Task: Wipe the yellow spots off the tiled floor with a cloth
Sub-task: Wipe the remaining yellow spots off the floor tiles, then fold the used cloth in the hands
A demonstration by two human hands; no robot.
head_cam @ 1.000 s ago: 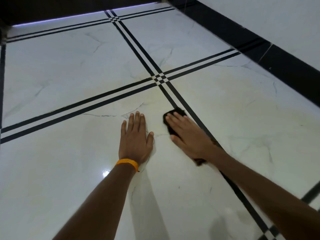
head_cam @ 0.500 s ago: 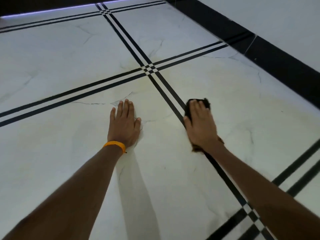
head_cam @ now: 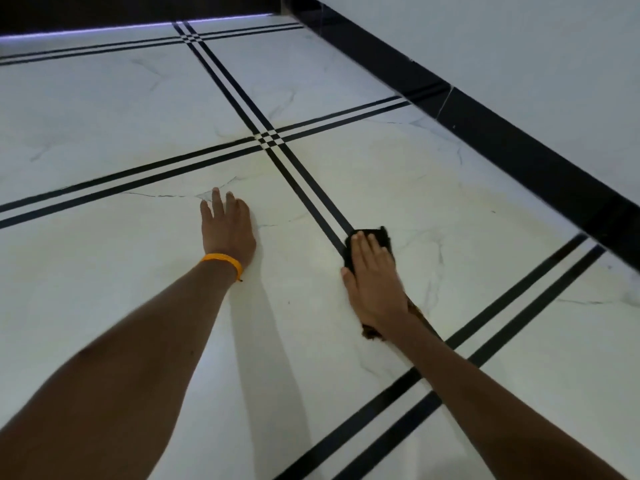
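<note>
My right hand (head_cam: 375, 284) lies flat on a dark cloth (head_cam: 375, 237) and presses it onto the white marble tiled floor (head_cam: 450, 209), right beside a black double stripe. The cloth shows beyond my fingertips and as a brownish edge under my wrist; the rest is hidden. A faint yellowish film tints the tiles around the stripe crossing (head_cam: 270, 140). My left hand (head_cam: 227, 226), with an orange band at the wrist, rests flat on the floor to the left, fingers together, holding nothing.
Black double stripes (head_cam: 512, 313) split the floor into large tiles. A black skirting (head_cam: 519, 147) below a white wall runs along the right. A dark wall with a thin lit line (head_cam: 104, 29) closes the far side.
My right hand has slid the cloth from the left of the diagonal stripe to its right side and a little toward me. My left hand has stayed planted.
</note>
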